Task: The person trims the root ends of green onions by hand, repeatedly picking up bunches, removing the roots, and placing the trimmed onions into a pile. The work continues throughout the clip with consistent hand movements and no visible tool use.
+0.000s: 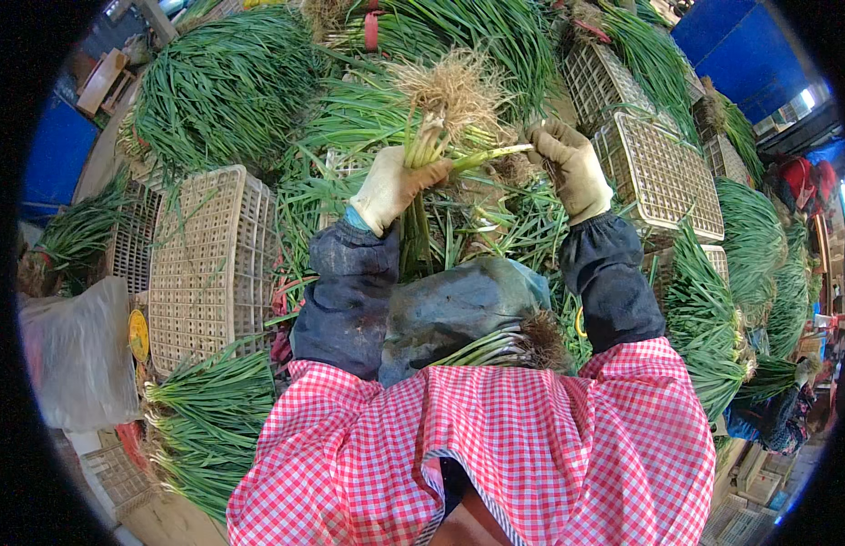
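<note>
A small bunch of green garlic or leek-like stalks point(426, 140) is in my gloved left hand point(402, 188), its tangled pale roots pointing up and away and its leaves hanging below the fist. From that bunch one pale green stalk point(490, 156) sticks out to the right. My gloved right hand point(562, 160) pinches its far end between thumb and fingers. Beneath my forearms a dark, dirty plastic apron point(456, 300) covers my lap. More stalks with brown roots point(501, 341) lie on it, close to my body.
Loose leaves and trimmings point(518, 218) litter the ground ahead. An upturned plastic crate point(197, 266) stands at left, another crate point(668, 174) at right. Large leafy bundles point(224, 89) lie beyond. Tied bunches point(214, 409) sit at lower left. A co-worker's sleeve point(787, 416) shows at far right.
</note>
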{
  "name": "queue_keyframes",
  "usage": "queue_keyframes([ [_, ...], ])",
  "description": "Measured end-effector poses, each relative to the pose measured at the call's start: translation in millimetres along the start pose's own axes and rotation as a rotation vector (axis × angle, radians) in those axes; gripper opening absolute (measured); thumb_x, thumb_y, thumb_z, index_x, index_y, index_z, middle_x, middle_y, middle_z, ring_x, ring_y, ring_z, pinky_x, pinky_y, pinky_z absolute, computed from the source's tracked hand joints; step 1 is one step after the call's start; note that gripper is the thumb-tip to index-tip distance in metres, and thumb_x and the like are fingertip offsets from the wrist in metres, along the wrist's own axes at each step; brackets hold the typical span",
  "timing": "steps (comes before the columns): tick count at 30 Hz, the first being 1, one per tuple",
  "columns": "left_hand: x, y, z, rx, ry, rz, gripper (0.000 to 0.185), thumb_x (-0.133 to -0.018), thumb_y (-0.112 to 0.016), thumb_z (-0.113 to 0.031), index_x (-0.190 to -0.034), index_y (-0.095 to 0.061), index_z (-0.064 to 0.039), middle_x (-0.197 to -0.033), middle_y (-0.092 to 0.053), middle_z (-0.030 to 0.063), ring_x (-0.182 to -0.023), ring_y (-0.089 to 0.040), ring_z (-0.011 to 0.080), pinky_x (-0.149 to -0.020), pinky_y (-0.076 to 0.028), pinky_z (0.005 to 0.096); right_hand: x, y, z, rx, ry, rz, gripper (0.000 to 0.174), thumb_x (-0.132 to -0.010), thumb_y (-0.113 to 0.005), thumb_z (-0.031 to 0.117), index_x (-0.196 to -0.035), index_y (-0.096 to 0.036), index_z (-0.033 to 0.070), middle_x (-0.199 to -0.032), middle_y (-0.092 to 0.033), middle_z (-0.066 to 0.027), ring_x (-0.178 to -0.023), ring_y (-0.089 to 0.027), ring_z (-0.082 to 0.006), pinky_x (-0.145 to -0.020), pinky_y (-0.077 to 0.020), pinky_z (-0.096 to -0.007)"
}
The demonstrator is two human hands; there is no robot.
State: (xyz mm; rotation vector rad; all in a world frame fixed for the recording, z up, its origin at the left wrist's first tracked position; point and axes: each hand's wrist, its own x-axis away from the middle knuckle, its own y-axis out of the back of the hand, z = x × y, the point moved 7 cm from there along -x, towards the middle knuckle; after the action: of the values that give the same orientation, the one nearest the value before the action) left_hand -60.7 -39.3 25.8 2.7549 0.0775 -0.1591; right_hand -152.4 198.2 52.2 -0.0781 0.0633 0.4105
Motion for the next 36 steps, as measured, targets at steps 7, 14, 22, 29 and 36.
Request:
queue_keyframes([
  [7, 5, 9, -4, -0.058, 0.054, -0.265, 0.030, -0.090, -0.071, -0.031, -0.087, -0.071, 0.000, -0.068, -0.065, 0.0103, -0.063, -0.058, 0.0168, -0.061, -0.046, 0.0362, 6, 13, -39, 0.067, -0.047, -0.388, 0.057, -0.089, -0.070, 0.021, -0.133, -0.052, -0.010, -0.121, -0.065, -0.0209, -0.112, -0.062, -0.0262, -0.100, -0.0449, -0.0306],
  [14, 1, -8, -7, -0.055, -0.137, -0.292, 0.026, -0.089, -0.072, -0.028, -0.099, -0.072, -0.004, -0.080, -0.070, 0.0185, -0.071, -0.067, 0.0246, -0.070, -0.052, 0.0366, 6, -77, -41, 0.030, -0.149, 0.022, 0.029, -0.089, -0.071, 0.022, -0.102, -0.069, -0.004, -0.095, -0.070, -0.0084, -0.076, -0.060, -0.0145, -0.069, -0.0449, -0.0253],
  [22, 7, 28, 0, -0.083, 0.156, -0.311, 0.036, -0.089, -0.070, -0.036, -0.095, -0.070, -0.001, -0.070, -0.065, 0.0131, -0.064, -0.059, 0.0239, -0.063, -0.047, 0.0385, -6, 53, -49, -0.417, -0.058, -0.303, 0.023, -0.098, -0.054, 0.019, -0.100, -0.067, 0.000, -0.077, -0.059, -0.0024, -0.071, -0.053, -0.0132, -0.069, -0.0447, -0.0276],
  [29, -4, 3, -10, -0.323, 0.002, -0.249, 0.031, -0.088, -0.071, -0.032, -0.100, -0.072, -0.004, -0.084, -0.069, 0.0213, -0.079, -0.066, 0.0399, -0.070, -0.051, 0.0426, 19, 34, 22, 0.721, 0.632, -0.465, 0.023, -0.087, -0.071, 0.018, -0.105, -0.072, 0.004, -0.100, -0.072, -0.0123, -0.096, -0.065, -0.0228, -0.085, -0.0510, -0.0378],
  [36, -2, -31, 1, 0.005, -0.339, -0.126, 0.024, -0.086, -0.070, -0.016, -0.109, -0.073, -0.009, -0.098, -0.070, 0.0146, -0.089, -0.068, 0.0316, -0.076, -0.054, 0.0337, -16, -50, -43, 0.712, 0.474, 0.287, 0.036, -0.091, -0.061, 0.032, -0.111, -0.066, 0.003, -0.107, -0.067, -0.0222, -0.094, -0.066, -0.0357, -0.081, -0.0519, -0.0444],
])
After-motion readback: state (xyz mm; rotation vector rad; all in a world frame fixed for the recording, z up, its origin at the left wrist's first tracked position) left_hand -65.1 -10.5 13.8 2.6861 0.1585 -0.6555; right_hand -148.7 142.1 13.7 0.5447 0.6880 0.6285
